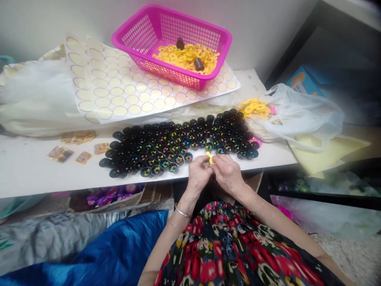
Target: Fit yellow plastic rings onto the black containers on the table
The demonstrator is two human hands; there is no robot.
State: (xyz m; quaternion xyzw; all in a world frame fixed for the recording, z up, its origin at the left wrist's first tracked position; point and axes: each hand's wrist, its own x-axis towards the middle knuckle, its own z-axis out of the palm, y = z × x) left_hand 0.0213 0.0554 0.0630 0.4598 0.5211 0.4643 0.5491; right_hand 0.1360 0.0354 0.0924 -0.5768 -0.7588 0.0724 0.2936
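Yellow plastic piece (pixel 211 159), small and partly covered by the fingers, is located at the front edge of the white, flat tabletop (pixel 276 154), between the left hand (pixel 198 173) and the right hand (pixel 228 171). Grip state, both hands: closed, with thumbs and fingertips pinched on the piece. Contact between the piece and the surface below cannot be determined from this angle. A silver-coloured bracelet (pixel 182 211) encircles the left wrist.

Small, round, black plastic cups (pixel 166 143) with multicoloured specks inside stand close together, ahead of the hands and to either side. The nearest cups are just beside the fingers. Flat, yellow plastic rings (pixel 254 108) lie in a pile at the right rear of the group, near a translucent white plastic bag (pixel 309 111). Behind the group, white paper sheets (pixel 141 87) with cream ovals lie under a rectangular, pink plastic lattice basket (pixel 190 28). This basket contains yellow pieces (pixel 184 57) and two dark brown cylinders (pixel 180 43). Small printed packets (pixel 60 154) lie left of the cups.
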